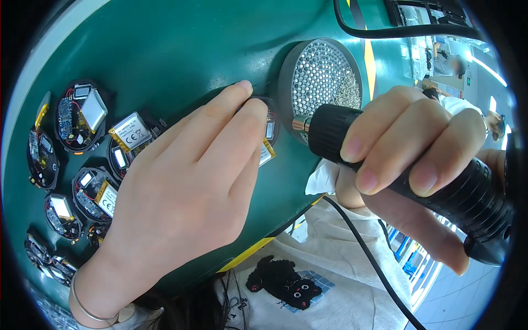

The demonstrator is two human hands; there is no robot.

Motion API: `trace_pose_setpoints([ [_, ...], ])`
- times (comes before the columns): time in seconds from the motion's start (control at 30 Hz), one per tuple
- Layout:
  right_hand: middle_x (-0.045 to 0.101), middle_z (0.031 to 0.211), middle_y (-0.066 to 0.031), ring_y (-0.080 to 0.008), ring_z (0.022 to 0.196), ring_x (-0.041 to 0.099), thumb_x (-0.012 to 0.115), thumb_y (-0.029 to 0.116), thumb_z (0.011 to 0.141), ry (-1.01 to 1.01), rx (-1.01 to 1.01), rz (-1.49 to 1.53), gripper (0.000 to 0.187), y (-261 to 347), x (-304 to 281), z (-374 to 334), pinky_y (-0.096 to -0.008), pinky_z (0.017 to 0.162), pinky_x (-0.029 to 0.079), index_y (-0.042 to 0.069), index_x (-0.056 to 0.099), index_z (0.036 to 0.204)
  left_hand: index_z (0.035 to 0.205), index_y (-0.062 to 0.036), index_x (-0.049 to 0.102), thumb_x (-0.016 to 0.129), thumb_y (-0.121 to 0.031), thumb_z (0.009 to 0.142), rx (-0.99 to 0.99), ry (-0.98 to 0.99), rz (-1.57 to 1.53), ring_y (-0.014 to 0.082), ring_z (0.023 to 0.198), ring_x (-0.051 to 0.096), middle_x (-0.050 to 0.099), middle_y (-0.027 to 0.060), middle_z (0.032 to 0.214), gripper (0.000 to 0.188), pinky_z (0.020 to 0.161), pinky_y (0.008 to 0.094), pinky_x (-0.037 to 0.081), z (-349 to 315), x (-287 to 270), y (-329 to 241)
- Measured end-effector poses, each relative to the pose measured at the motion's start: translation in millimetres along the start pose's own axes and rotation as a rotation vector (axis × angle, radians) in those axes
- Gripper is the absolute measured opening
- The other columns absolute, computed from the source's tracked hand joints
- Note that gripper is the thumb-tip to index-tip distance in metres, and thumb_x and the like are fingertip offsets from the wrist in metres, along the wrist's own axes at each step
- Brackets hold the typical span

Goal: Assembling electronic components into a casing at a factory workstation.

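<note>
My left hand (pixel 192 159) is closed over a round black electronic unit (pixel 270 129) on the green table. Its fingers hide most of the unit; a small white part and a gold-edged battery corner show beside them. In my right hand (pixel 410 137), the fingers wrap round a black electric screwdriver (pixel 335 132). The driver is tilted, its metal nose pointing left, just in front of the screw dish. That round grey dish (pixel 285 82) has a perforated plate filled with small silver screws, with a loose heap of them on its right side.
Several open round units (pixel 81 118) with circuit boards, wires and batteries lie on the left of the green table (pixel 165 44). A black cable (pixel 363 242) runs across my light shirt. Yellow tape (pixel 369 66) marks the table. Other people (pixel 448 66) are in the background at right.
</note>
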State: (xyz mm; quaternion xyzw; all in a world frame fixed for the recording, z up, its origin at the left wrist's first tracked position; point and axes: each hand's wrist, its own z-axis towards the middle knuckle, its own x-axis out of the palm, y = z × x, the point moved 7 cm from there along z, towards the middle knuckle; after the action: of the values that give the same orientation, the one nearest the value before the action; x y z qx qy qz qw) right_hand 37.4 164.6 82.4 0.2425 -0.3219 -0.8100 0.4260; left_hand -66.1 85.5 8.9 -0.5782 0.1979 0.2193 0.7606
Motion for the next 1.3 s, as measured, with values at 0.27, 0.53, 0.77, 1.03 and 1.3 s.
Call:
trace_pose_setpoints([
  [0.27,0.049,0.089,-0.0095,-0.0156,0.049,0.052,0.058,0.058,0.084,0.014,-0.069,0.011,0.069,7.5,-9.5,7.1,-0.0288,0.039,0.044,0.009,0.041,0.13,0.107,0.01,0.058,0.068,0.003,0.058,-0.002,0.017,0.013,0.0338,0.112,0.056,0.057,0.0163,0.11,0.05,0.086,0.0384,0.052,8.9,2.6,-8.4],
  [0.53,0.049,0.09,-0.0102,-0.015,0.049,0.052,0.055,0.06,0.085,0.017,-0.085,-0.004,0.072,9.5,-7.0,4.3,-0.0282,0.038,0.044,0.009,0.039,0.133,0.106,0.0106,0.059,0.068,0.002,0.06,-0.032,0.047,0.041,0.0336,0.113,0.056,0.057,0.0165,0.11,0.047,0.086,0.0382,0.052,11.4,3.3,-11.0],
  [0.77,0.051,0.091,-0.0094,-0.0151,0.052,0.054,0.059,0.06,0.083,0.052,-0.012,0.001,0.071,14.4,-17.1,6.4,-0.0287,0.045,0.046,0.011,0.043,0.131,0.106,0.0111,0.058,0.068,0.002,0.059,-0.036,0.03,0.025,0.0332,0.112,0.055,0.057,0.0161,0.111,0.049,0.085,0.0378,0.052,10.6,4.2,-8.8],
  [1.03,0.052,0.089,-0.0065,-0.0145,0.054,0.055,0.061,0.062,0.08,0.315,0.164,-0.082,0.068,8.1,-12.4,8.9,-0.0273,0.049,0.048,0.008,0.05,0.12,0.106,0.0107,0.059,0.069,0.002,0.058,-0.037,0.046,0.042,0.0325,0.111,0.056,0.057,0.0156,0.11,0.05,0.084,0.0373,0.053,12.8,5.7,-11.2],
  [1.3,0.051,0.09,-0.0061,-0.0141,0.055,0.055,0.059,0.062,0.081,0.125,0.04,-0.05,0.068,12.7,-16.3,4.8,-0.0276,0.047,0.047,0.006,0.049,0.119,0.103,0.0106,0.06,0.07,0.003,0.054,-0.021,0.021,0.001,0.0319,0.11,0.056,0.057,0.0151,0.109,0.051,0.083,0.0368,0.053,13.1,4.0,-9.8],
])
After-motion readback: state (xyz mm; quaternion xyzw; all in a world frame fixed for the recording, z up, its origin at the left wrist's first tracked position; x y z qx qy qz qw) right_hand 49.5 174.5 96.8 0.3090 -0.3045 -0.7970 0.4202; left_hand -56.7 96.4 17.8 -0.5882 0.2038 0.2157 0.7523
